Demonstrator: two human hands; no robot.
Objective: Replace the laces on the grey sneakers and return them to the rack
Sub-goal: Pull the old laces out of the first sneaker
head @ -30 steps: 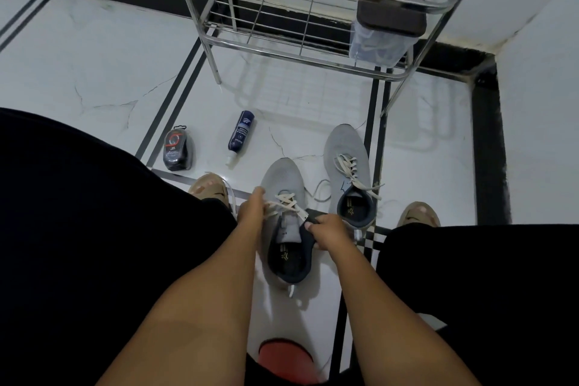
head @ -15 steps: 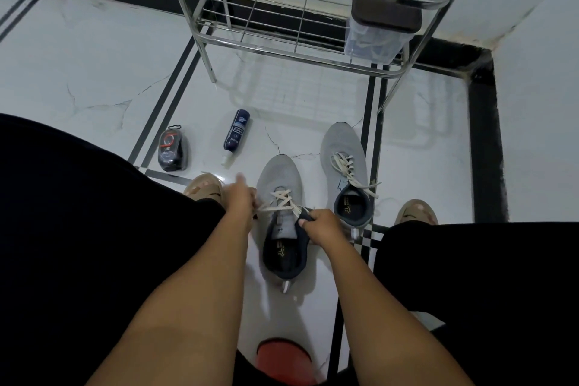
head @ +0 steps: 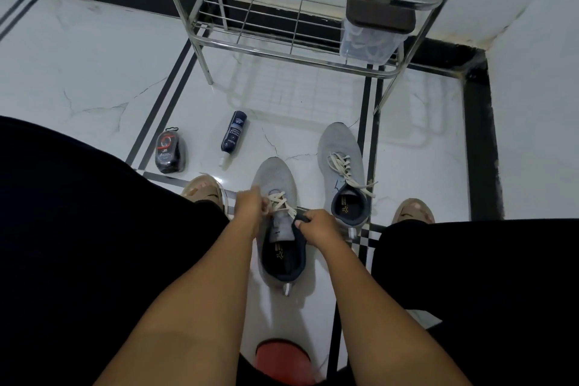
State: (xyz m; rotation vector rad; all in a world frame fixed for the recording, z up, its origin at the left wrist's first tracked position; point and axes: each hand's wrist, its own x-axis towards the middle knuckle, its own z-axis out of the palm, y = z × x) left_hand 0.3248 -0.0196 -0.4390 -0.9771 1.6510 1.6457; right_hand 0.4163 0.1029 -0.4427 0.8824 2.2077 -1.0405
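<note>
Head view: two grey sneakers are sitting on the white tiled floor (head: 94, 78) between the person's knees, toes pointing toward the rack (head: 282, 50). The near sneaker (head: 275, 175) is lying directly under both hands. The left hand (head: 249, 208) is curling its fingers round a strand of the cream lace (head: 279, 202) at the sneaker's left eyelet row, pinching it. The right hand (head: 316, 224) is gripping the dark collar edge on the sneaker's right side, thumb pressing down over the rim. The lace is crossing the upper eyelets only partway, with the tongue showing below it.

The second sneaker (head: 340, 147) is standing just beside the first, to its right and slightly farther off, with its own cream lace (head: 346, 171) threaded and loose ends trailing over the collar. Neither sneaker is touching the rack.

The metal wire rack is standing against the wall, holding a clear plastic box with a dark lid (head: 379, 9) on its lower shelf. A dark spray bottle (head: 233, 136) is lying on the floor left of the sneakers, and a black polish sponge case (head: 169, 150) is sitting farther left. The person's sandalled feet are showing at either side.
</note>
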